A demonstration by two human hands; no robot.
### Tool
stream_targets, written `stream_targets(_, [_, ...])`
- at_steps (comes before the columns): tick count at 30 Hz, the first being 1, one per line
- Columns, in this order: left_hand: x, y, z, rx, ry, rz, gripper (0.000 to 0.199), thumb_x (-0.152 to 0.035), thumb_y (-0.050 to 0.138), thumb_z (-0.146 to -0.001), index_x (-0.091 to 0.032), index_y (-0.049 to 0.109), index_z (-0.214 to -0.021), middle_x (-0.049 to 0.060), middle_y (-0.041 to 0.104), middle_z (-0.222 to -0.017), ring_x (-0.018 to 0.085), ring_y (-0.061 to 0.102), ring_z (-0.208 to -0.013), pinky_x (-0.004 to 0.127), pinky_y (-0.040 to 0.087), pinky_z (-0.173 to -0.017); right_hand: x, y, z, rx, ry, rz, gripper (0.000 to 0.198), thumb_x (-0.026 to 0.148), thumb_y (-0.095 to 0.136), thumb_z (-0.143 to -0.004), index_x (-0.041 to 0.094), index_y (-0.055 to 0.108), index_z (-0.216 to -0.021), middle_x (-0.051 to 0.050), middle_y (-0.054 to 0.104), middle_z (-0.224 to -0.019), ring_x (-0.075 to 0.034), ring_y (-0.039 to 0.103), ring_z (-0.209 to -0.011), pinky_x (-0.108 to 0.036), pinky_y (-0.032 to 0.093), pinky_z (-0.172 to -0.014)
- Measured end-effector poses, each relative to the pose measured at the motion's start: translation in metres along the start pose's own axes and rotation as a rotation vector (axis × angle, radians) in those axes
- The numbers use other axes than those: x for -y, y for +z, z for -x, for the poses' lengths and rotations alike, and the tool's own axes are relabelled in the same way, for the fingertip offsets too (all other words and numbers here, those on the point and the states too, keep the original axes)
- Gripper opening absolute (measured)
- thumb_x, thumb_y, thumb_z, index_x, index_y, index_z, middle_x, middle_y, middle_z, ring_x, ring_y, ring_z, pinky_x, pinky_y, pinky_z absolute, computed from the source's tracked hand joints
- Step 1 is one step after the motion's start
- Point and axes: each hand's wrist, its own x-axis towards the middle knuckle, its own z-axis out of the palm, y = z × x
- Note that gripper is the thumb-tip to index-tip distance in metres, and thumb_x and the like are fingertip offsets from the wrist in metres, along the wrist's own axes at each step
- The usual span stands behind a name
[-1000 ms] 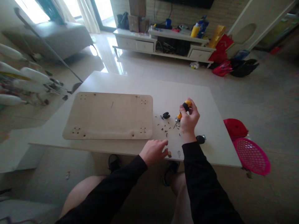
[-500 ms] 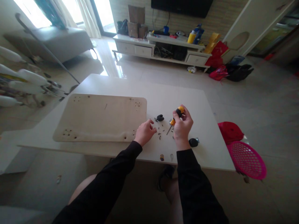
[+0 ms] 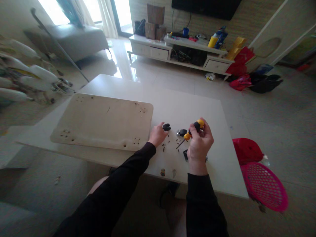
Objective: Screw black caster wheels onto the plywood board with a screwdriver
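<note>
My left hand (image 3: 158, 134) has its fingers closed at the near side of a black caster wheel (image 3: 167, 127), hiding its metal plate. In my right hand (image 3: 201, 141) is a yellow and black screwdriver (image 3: 197, 126), its shaft slanting down to the left over the tabletop. Beside the screwdriver lies a second caster (image 3: 183, 132) with a metal plate. A third caster (image 3: 185, 155) is mostly covered by my right wrist. Several small dark screws (image 3: 169, 142) are scattered between my hands. Left of them lies a pale wooden board (image 3: 103, 121) with groups of holes near its corners.
Everything lies on a white table (image 3: 187, 102). Two stickers, one of them a cartoon figure (image 3: 163, 172), are at its near edge. Off the right side are a red item (image 3: 248, 150) and a pink mesh basket (image 3: 266, 186). A TV cabinet (image 3: 158, 53) stands beyond.
My left hand has moved from beside the screws up to the caster and closed on it. My right hand still holds the screwdriver. The head view has turned slightly.
</note>
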Motion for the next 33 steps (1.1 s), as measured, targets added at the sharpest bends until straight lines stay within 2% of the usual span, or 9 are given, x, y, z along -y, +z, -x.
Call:
stream_targets(4, [-0.003,0.007,-0.009,0.009,-0.049,-0.018,0.067,-0.023,0.073,-0.091,-0.014,0.057,-0.155,0.015,0.082,-0.107,0.025,0.077,-0.101,0.032,0.056,-0.089,0.006,-0.013,-0.006,-0.022,0.025,-0.017,0.061,0.039,0.088,-0.069,0.023,0.075,-0.126,-0.001,0.072,-0.100,-0.008,0.062,-0.076,-0.022,0.055,-0.063])
stream_targets(8, [-0.006,0.010,-0.016,0.007,-0.090,-0.081,0.066,-0.024,0.069,-0.092,-0.013,0.057,-0.156,0.018,0.081,-0.113,0.027,0.078,-0.106,0.033,0.056,-0.089,0.009,-0.023,-0.013,-0.055,0.028,-0.016,0.063,0.038,0.088,-0.068,0.022,0.074,-0.127,-0.003,0.073,-0.103,-0.008,0.062,-0.077,-0.022,0.055,-0.061])
stream_targets(13, [-0.006,0.017,-0.016,0.006,-0.099,-0.133,0.050,-0.023,0.070,-0.089,-0.020,0.070,-0.138,0.018,0.081,-0.118,0.031,0.077,-0.107,0.035,0.055,-0.085,0.008,-0.028,-0.014,-0.087,0.016,-0.013,0.059,0.037,0.088,-0.068,0.021,0.075,-0.123,-0.002,0.072,-0.104,-0.008,0.061,-0.078,-0.024,0.056,-0.066])
stream_targets(18, [-0.011,0.013,-0.009,-0.026,-0.060,-0.121,0.038,-0.027,0.077,-0.083,-0.024,0.074,-0.120,0.012,0.081,-0.101,0.027,0.075,-0.092,0.033,0.050,-0.073,0.007,-0.023,-0.009,-0.059,0.025,-0.003,0.059,0.038,0.087,-0.068,0.022,0.074,-0.123,-0.002,0.070,-0.101,-0.009,0.061,-0.079,-0.026,0.057,-0.068])
stream_targets(22, [-0.013,-0.012,-0.006,0.010,-0.027,0.180,0.033,-0.030,0.083,-0.076,-0.019,0.075,-0.106,0.000,0.069,-0.070,0.016,0.060,-0.063,0.028,0.039,-0.059,0.007,-0.014,-0.007,-0.053,0.000,0.002,0.056,0.038,0.087,-0.068,0.024,0.075,-0.121,-0.001,0.070,-0.100,-0.009,0.062,-0.078,-0.028,0.059,-0.071])
stream_targets(24, [-0.009,-0.031,-0.006,0.018,-0.016,0.356,0.033,-0.031,0.085,-0.073,-0.017,0.074,-0.101,-0.005,0.060,-0.063,0.012,0.051,-0.056,0.027,0.035,-0.056,0.006,-0.009,-0.006,-0.053,-0.015,0.004,0.055,0.038,0.086,-0.069,0.024,0.075,-0.120,-0.001,0.070,-0.101,-0.009,0.062,-0.077,-0.028,0.059,-0.071])
stream_targets(29, [0.025,-0.082,0.003,-0.056,0.069,0.511,0.030,-0.028,0.086,-0.068,-0.015,0.074,-0.092,-0.007,0.049,-0.066,0.008,0.044,-0.057,0.023,0.031,-0.056,-0.001,0.007,0.000,-0.010,-0.040,0.012,0.054,0.038,0.085,-0.071,0.023,0.074,-0.121,-0.001,0.071,-0.101,-0.008,0.061,-0.075,-0.026,0.055,-0.069])
stream_targets(33, [0.057,-0.121,0.021,-0.058,0.126,0.439,0.033,-0.025,0.086,-0.064,-0.016,0.074,-0.093,-0.001,0.060,-0.089,0.006,0.048,-0.061,0.021,0.033,-0.054,-0.009,0.016,0.012,0.051,-0.052,0.030,0.053,0.036,0.086,-0.070,0.023,0.075,-0.120,-0.001,0.072,-0.102,-0.007,0.060,-0.079,-0.025,0.053,-0.073])
